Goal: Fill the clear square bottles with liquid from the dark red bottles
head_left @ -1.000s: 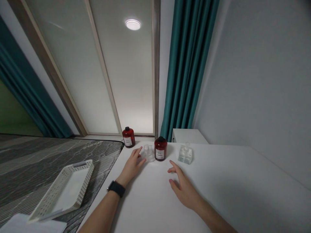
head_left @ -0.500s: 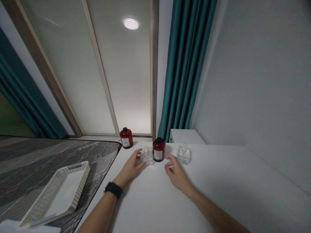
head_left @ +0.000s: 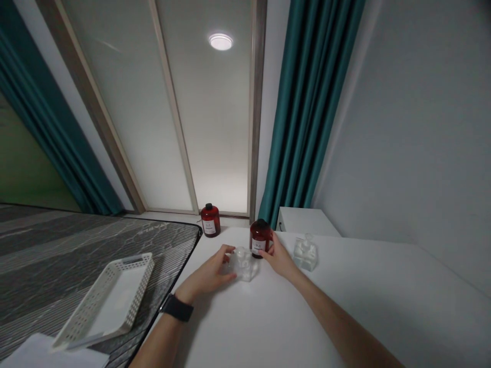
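My left hand [head_left: 215, 272] curves its fingers and thumb round the left side of a clear glass bottle [head_left: 244, 265], low over the white table [head_left: 245, 327]. Just behind it stands a dark red bottle [head_left: 260, 238] with a black cap and a white label. My right hand [head_left: 279, 258] grips this red bottle from the right, the thumb across the label and the fingers at its side. To the right of that hand sits a second clear glass bottle [head_left: 306, 252], touched by neither hand. A similar red bottle [head_left: 210, 221] stands at the table's far left corner.
On the left, a white perforated basket [head_left: 111, 296] lies on a grey patterned surface [head_left: 76, 245], with white paper [head_left: 57, 352] by its near end. A white cabinet [head_left: 307, 221] stands beyond the table's far edge, near a teal curtain [head_left: 310, 112].
My right hand has moved in and closed on the nearer red bottle. My left hand has brought the clear glass bottle nearer to me. The view has turned slightly left.
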Motion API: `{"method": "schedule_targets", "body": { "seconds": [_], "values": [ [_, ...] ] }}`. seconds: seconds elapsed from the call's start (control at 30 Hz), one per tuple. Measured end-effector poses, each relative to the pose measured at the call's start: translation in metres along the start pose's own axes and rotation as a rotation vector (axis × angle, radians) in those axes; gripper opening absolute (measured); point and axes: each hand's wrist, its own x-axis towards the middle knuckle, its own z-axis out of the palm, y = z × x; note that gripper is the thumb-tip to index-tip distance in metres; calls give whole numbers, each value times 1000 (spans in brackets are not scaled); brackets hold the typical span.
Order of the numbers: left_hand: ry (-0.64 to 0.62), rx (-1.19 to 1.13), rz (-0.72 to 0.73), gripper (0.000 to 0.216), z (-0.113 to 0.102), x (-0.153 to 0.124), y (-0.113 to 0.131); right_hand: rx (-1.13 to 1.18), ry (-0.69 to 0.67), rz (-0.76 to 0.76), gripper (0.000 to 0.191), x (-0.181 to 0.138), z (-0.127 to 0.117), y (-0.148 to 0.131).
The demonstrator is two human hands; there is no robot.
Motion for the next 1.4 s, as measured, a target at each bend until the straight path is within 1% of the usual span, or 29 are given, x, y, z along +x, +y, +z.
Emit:
{"method": "schedule_targets", "body": {
  "seconds": [0.1,0.13,0.17,0.2,0.23,0.3,0.33,0.4,0.5,0.57,0.63,0.7,0.83,0.93,1.03,1.1,1.27,1.4],
  "values": [
    [-71,-91,-18,78,-6,-4,-2,-17,8,1,77,-1,1,2],
    [-67,-117,-27,81,-8,-6,-2,-24,12,1,75,-1,1,2],
    [-37,-129,-30,78,-10,-6,-3,-30,19,1,73,-2,1,3],
    [24,-131,-24,69,-12,-6,-4,-37,28,1,72,-2,2,3],
    [118,-118,-16,56,-13,-4,-4,-42,38,0,71,-3,2,4],
    [353,-53,-13,31,-14,1,-6,-51,58,-4,71,-4,4,6],
    [487,-5,-38,25,-14,6,-8,-53,66,-7,70,-4,4,7],
    [627,45,-65,24,-17,16,-13,-53,80,-18,70,-5,6,10],
    [837,125,-103,43,-30,37,-23,-50,100,-41,71,-6,8,15],
    [902,176,-121,55,-42,52,-31,-51,109,-55,71,-7,8,16],
    [909,207,-139,67,-53,68,-38,-50,107,-68,68,-8,7,16],
    [894,211,-159,72,-61,82,-46,-51,102,-81,65,-9,7,15],
    [825,156,-191,65,-64,99,-61,-62,109,-103,61,-9,6,15],
    [784,97,-196,61,-62,101,-67,-72,120,-111,59,-10,6,18],
    [766,61,-195,60,-60,95,-66,-78,128,-116,59,-10,6,20],
    [771,44,-194,60,-62,86,-59,-78,138,-121,58,-10,6,19],
    [818,15,-158,58,-64,56,-26,-75,203,-135,49,-8,0,15],
    [840,-11,-82,56,-52,27,-2,-87,242,-145,29,-14,-5,7]
  ]
}}
